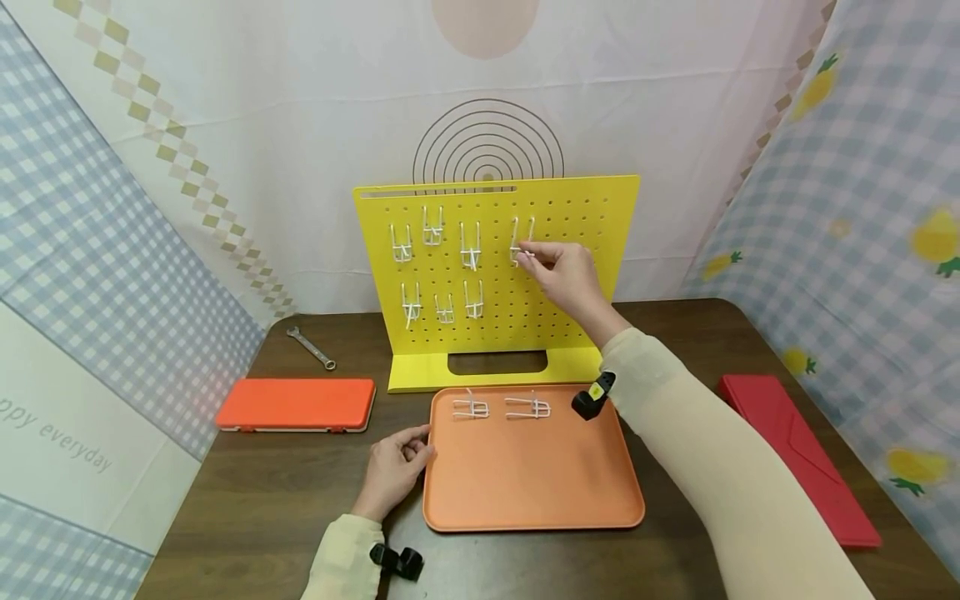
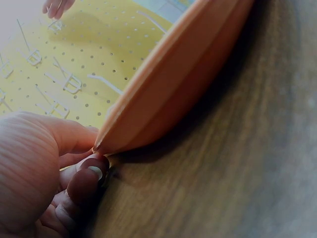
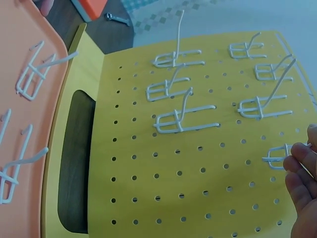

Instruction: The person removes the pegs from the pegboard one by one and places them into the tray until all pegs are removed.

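My right hand (image 1: 567, 271) pinches a white wire pegboard hook (image 1: 514, 242) against the upper middle of the yellow pegboard (image 1: 551, 308). In the right wrist view the looped end of this hook (image 3: 272, 158) shows beside the fingertips; the rest is hidden by them. Several similar hooks hang in two rows on the board's left half. Low on the left, my left hand (image 1: 393, 467) holds the rim of the orange tray (image 1: 532, 479) between thumb and curled fingers. Two more white hooks, one left (image 1: 471, 409) and one right (image 1: 529, 407), lie near the tray's far edge.
An orange-red case (image 1: 296, 404) lies left of the tray, with a metal wrench (image 1: 311, 348) behind it. At the right side of the brown table is a red folder-like item (image 1: 802, 458), partly behind my right arm. Patterned cloth hangs around the table.
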`<act>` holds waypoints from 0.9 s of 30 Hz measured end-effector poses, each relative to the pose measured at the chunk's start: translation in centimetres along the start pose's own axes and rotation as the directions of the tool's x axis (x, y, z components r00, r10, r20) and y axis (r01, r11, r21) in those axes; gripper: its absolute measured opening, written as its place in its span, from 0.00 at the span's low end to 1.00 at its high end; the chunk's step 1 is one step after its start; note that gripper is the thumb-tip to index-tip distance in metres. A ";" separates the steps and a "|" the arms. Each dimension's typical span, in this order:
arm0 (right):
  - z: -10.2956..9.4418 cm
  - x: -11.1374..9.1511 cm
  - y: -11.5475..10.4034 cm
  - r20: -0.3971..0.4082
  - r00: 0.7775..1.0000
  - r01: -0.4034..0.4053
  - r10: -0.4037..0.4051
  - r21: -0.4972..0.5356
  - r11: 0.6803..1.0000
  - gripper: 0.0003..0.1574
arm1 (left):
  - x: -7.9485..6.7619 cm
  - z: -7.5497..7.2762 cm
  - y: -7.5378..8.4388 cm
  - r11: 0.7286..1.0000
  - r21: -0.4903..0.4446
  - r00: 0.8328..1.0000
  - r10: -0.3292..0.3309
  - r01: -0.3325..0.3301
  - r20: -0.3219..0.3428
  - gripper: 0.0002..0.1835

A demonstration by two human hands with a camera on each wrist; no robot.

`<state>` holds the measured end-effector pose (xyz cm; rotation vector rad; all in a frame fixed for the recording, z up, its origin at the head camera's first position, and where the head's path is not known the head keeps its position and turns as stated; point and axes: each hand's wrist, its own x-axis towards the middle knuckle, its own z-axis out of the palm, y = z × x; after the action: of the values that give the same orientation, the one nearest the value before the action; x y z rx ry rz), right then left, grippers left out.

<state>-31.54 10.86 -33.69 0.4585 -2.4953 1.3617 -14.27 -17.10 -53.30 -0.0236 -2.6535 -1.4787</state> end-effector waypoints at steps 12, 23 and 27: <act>-1.6 -2.3 0.2 -0.014 0.999 0.041 -0.040 0.084 0.996 0.26 | -0.1 0.1 0.0 1.000 -0.006 1.000 -0.008 0.008 0.009 0.16; -3.1 -5.5 2.5 -0.103 0.992 0.081 -0.078 0.022 0.996 0.22 | 0.0 0.1 0.1 1.000 0.001 1.000 -0.007 0.007 0.002 0.16; -3.1 -6.8 3.4 -0.141 0.984 0.108 -0.109 -0.016 0.994 0.19 | 0.0 0.1 0.1 1.000 0.002 1.000 -0.011 0.011 -0.004 0.16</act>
<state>-26.38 16.26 -37.16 0.4708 -2.3259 1.2948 -14.26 -16.98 -53.31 -0.0056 -2.6566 -1.4782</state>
